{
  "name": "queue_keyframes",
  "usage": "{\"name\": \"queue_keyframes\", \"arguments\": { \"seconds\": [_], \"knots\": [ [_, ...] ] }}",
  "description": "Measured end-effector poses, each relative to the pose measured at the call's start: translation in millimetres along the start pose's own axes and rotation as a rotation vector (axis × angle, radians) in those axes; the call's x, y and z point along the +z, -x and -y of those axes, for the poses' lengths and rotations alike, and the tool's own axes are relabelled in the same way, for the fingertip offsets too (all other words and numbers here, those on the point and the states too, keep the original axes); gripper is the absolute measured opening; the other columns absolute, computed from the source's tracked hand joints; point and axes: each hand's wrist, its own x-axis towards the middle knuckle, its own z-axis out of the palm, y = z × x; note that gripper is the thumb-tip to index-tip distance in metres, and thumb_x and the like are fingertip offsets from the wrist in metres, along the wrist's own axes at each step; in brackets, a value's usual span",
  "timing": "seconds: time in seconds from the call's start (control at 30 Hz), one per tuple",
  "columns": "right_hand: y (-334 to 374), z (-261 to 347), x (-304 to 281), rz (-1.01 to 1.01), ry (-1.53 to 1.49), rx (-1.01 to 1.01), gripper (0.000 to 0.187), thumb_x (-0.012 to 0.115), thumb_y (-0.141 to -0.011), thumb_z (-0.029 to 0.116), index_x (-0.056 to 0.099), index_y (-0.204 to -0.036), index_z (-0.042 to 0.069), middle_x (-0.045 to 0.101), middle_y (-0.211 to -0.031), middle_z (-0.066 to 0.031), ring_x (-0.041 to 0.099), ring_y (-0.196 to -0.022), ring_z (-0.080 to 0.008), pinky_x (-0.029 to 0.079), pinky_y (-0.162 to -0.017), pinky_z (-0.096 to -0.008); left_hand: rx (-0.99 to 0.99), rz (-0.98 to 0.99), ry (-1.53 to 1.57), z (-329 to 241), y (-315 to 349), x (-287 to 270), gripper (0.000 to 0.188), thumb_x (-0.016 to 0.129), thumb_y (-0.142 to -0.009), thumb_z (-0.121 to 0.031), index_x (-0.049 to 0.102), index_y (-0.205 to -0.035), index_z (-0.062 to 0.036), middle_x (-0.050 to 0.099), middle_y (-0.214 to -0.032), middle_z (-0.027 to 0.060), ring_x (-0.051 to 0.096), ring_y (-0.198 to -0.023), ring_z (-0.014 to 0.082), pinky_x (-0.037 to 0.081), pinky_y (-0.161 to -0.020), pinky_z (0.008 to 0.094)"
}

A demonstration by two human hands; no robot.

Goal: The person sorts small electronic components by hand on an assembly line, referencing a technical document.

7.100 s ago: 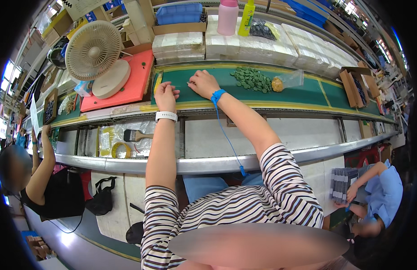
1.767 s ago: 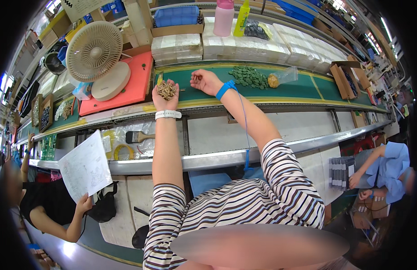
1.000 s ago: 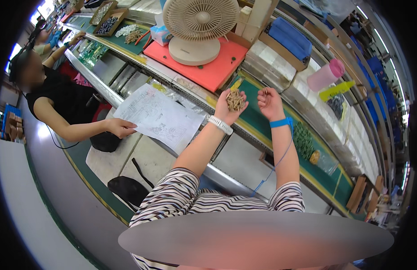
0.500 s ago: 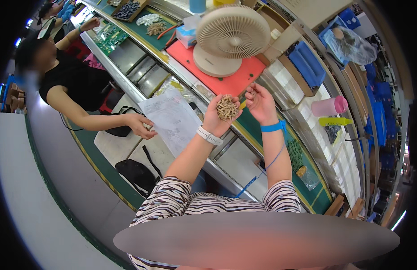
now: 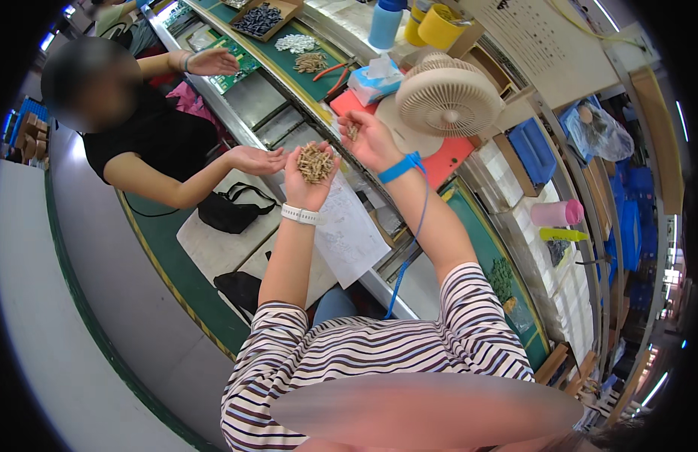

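Your left hand (image 5: 308, 191) is spread with the palm upward, and it carries a heap of small tan pieces (image 5: 316, 163); this heap is to the left of the fan (image 5: 448, 98) and nearer to you. Your right hand (image 5: 371, 145) is between the heap and the fan, its fingers loosely curled, with a few similar pieces (image 5: 353, 132) at them; whether it pinches these, I cannot tell. One open hand of a co-worker (image 5: 255, 160) is just beside your left hand, farther left from the fan; if the two touch is not clear. The co-worker's other hand (image 5: 213, 62) is spread near a green circuit board (image 5: 242, 69), well to the left of the fan. To the lower left of the fan is a white paper (image 5: 353, 233). Just left of the fan stands a tissue box (image 5: 375, 81), and beyond it lie orange-handled pliers (image 5: 334, 74).
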Motion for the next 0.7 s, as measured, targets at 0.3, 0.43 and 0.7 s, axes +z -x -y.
{"name": "queue_keyframes", "arguments": {
  "seconds": [0.3,0.43,0.7],
  "knots": [
    [-65.1,-69.7,73.4,-0.031,0.004,-0.047,0.011,0.048,-0.081,0.015,0.052,-0.082,0.005,0.056,-0.075,-0.0062,0.053,-0.065,-0.0141,0.044,-0.056,-0.0254,0.137,0.021,0.001,-92.0,-15.0,-25.7,0.029,0.040,-0.083,-0.030,0.050,-0.096,-0.0058,0.055,-0.097,0.0094,0.052,-0.091,0.0232,0.042,-0.081,0.0425],
    [-80.3,-101.0,93.9,-0.079,-0.031,-0.099,0.011,0.048,-0.079,0.017,0.048,-0.079,0.006,0.051,-0.066,-0.0048,0.048,-0.052,-0.0117,0.040,-0.042,-0.0223,0.235,-0.128,-0.090,-115.5,-15.5,-34.2,0.032,0.038,-0.083,-0.030,0.050,-0.098,-0.0039,0.055,-0.097,0.0119,0.053,-0.090,0.0245,0.044,-0.080,0.0407],
    [-102.9,-154.4,108.8,-0.133,0.181,-0.266,0.010,0.049,-0.078,0.014,0.050,-0.080,0.004,0.049,-0.063,-0.0022,0.045,-0.047,-0.0084,0.038,-0.041,-0.0201,0.401,-0.155,-0.073,-133.2,-19.0,-49.4,0.030,0.038,-0.083,-0.026,0.050,-0.094,-0.0015,0.056,-0.093,0.0121,0.054,-0.088,0.0250,0.044,-0.080,0.0364]
  ]
}}
